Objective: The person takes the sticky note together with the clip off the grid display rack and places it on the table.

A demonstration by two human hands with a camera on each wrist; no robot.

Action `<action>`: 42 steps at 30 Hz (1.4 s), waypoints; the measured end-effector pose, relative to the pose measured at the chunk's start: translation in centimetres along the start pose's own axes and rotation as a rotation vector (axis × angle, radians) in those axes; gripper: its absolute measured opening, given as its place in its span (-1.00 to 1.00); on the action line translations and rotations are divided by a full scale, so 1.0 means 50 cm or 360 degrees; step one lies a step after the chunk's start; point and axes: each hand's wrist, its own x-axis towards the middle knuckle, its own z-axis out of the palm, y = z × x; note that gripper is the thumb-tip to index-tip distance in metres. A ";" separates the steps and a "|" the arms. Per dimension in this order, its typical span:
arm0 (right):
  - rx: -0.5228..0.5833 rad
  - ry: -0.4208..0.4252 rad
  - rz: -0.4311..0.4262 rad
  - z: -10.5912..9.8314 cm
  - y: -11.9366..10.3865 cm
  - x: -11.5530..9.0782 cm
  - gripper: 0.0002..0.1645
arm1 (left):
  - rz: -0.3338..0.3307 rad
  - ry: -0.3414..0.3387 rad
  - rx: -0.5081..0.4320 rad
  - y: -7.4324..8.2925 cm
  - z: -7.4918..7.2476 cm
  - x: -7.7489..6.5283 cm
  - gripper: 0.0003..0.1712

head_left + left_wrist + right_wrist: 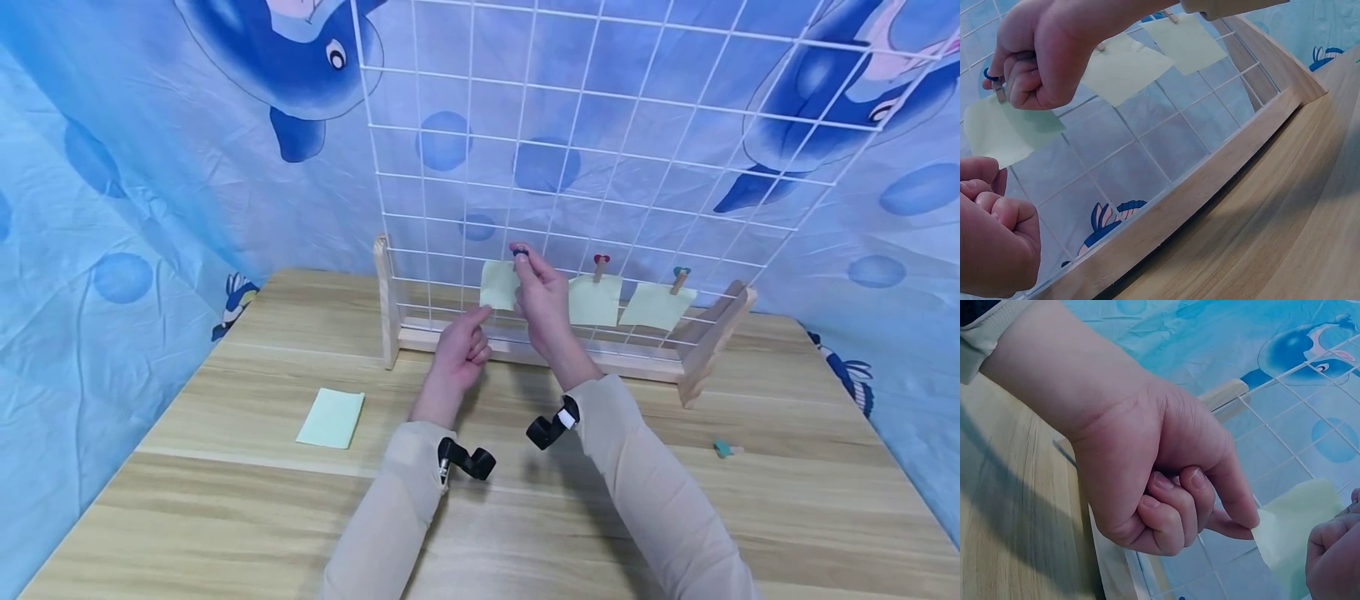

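Note:
Against the white wire grid (551,171), a pale green paper note (497,285) hangs at the left of the grid's lower rows. My right hand (543,296) pinches a small clothespin (1000,91) with a dark blue top at the note's upper edge. Lower down, my left hand (461,342) pinches the note's bottom left corner between thumb and index finger, its other fingers curled in. To the right, two similar notes (595,302) hang from the grid, one under a red heart clothespin (602,262), the other under a green heart clothespin (680,279).
Wooden feet (386,304) and a wooden base bar (510,350) hold up the grid on the wooden table (247,508). A pale green paper stack (332,418) lies at left, a loose teal-topped clothespin (724,449) at right. Blue printed cloth (82,367) hangs behind.

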 end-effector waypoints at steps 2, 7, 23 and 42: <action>0.0034 0.0025 -0.0017 -0.002 0.000 0.000 -0.61 | 0.0001 -0.0001 0.0008 -0.002 0.004 -0.001 -0.81; 0.0160 0.0059 -0.0041 -0.008 -0.001 0.000 -0.62 | -0.0022 0.0015 0.0031 -0.008 0.013 -0.004 -0.92; 0.0451 -0.0015 -0.0012 -0.042 -0.039 -0.033 -0.76 | -0.0033 -0.0043 0.0030 -0.028 0.026 -0.015 -0.81; 0.0550 -0.0207 0.0389 -0.154 -0.054 -0.118 -0.77 | -0.0263 0.0017 -0.0133 -0.007 -0.032 -0.050 -0.81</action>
